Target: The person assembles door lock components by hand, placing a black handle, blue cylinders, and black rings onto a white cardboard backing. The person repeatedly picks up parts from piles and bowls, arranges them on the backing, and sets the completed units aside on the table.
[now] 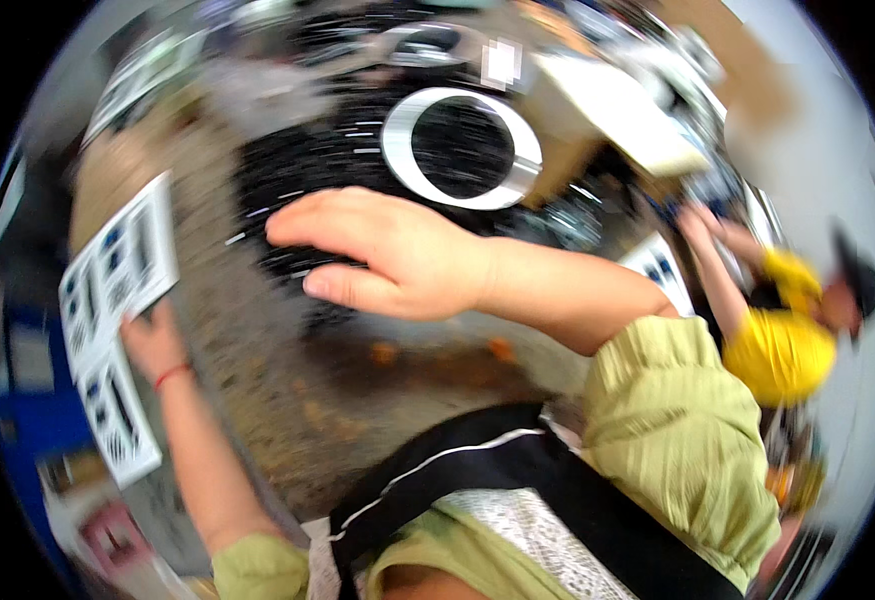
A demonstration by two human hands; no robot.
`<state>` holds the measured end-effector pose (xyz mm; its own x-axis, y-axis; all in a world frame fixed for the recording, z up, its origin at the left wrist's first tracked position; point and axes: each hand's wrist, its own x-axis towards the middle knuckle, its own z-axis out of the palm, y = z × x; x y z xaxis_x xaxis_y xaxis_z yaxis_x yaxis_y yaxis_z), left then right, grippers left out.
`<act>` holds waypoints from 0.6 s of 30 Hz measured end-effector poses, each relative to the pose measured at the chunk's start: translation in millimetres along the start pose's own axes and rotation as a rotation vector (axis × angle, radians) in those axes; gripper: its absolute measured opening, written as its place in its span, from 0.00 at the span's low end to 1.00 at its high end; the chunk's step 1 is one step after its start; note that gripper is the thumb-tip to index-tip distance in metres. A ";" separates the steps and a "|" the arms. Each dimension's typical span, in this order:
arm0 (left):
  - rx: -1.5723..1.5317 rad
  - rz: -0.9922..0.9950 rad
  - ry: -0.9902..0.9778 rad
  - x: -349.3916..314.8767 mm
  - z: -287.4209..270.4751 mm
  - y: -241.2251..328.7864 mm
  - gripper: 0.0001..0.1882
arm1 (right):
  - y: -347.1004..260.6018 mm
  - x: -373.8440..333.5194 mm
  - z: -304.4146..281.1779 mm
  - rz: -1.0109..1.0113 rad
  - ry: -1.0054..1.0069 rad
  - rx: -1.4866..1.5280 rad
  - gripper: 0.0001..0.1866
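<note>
My right hand (pixel 377 255) reaches across the table, palm down, over a dark heap of small black pieces (pixel 287 185). Its fingers are stretched out, with the thumb apart, and no object shows in it. On the left, my left hand (pixel 155 345), with a red cord at the wrist, grips the lower edge of a white card (pixel 122 265) bearing dark blue and black shapes. A second white card (pixel 117 415) of the same kind lies below it. Beyond my right hand lies a white ring (pixel 397 140) around more black pieces. Motion blurs the small pieces.
An open cardboard box (pixel 567 140) stands behind the ring, with clear plastic bags (pixel 567 220) beside it. Another white card (pixel 657 270) lies past my right forearm. At the right, a person in a yellow shirt (pixel 782 350) works with both hands at the table.
</note>
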<state>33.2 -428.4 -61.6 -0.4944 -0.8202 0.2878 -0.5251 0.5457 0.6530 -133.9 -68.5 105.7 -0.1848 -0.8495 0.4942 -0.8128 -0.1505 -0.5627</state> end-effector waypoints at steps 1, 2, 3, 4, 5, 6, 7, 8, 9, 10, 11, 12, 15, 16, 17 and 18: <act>0.021 0.045 0.070 7.1 6.0 -42.5 0.37 | -7.1 -37.3 -11.1 -0.010 0.071 0.002 0.22; 0.053 0.112 0.151 14.6 3.6 -76.5 0.36 | -15.6 -80.7 -36.4 0.105 0.142 -0.031 0.19; 0.263 0.195 0.286 24.8 1.0 -105.1 0.38 | -20.0 -129.2 -54.3 0.189 0.288 -0.120 0.16; 0.245 0.238 0.282 9.6 14.8 -67.0 0.38 | -27.1 -184.9 -73.4 0.385 0.376 -0.233 0.15; 0.187 0.334 0.222 -12.0 20.7 -20.6 0.36 | -28.1 -244.9 -83.9 0.540 0.486 -0.367 0.14; 0.006 0.465 0.097 -43.5 27.9 32.3 0.35 | -30.7 -303.0 -90.5 0.798 0.638 -0.389 0.14; -0.145 0.587 -0.006 -80.8 27.0 89.5 0.34 | -34.4 -343.7 -102.5 1.000 0.739 -0.421 0.14; -0.296 0.633 -0.194 -119.8 29.9 142.1 0.34 | -29.5 -386.5 -109.1 1.101 0.733 -0.644 0.16; -0.318 0.827 -0.352 -164.1 38.2 194.2 0.33 | -31.7 -421.5 -124.1 1.251 0.693 -0.746 0.19; -0.363 0.909 -0.599 -208.3 43.5 244.5 0.33 | -23.0 -469.6 -136.7 1.310 0.665 -0.953 0.21; -0.416 1.090 -0.783 -244.4 58.7 278.0 0.34 | -14.0 -514.4 -145.6 1.360 0.632 -1.159 0.23; -0.416 1.174 -0.938 -278.4 68.2 307.1 0.36 | -3.5 -540.9 -152.0 1.415 0.651 -1.148 0.24; -0.338 1.385 -1.145 -368.5 106.7 359.5 0.48 | 23.8 -575.2 -176.3 1.567 0.720 -0.957 0.23; -0.290 1.408 -1.191 -393.1 122.6 370.0 0.50 | 25.6 -580.6 -180.9 1.553 0.726 -0.963 0.22; -0.266 1.419 -1.223 -413.2 139.5 376.2 0.50 | 26.4 -586.0 -184.6 1.543 0.729 -0.973 0.20; -0.222 1.395 -1.244 -427.4 147.9 384.6 0.50 | 27.2 -585.1 -185.7 1.549 0.733 -0.959 0.19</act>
<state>-60.0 157.4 -37.1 -0.6385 0.7650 0.0838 0.6805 0.5104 0.5258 -150.5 518.4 -75.6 -0.8623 0.4172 0.2871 0.3115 0.8839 -0.3489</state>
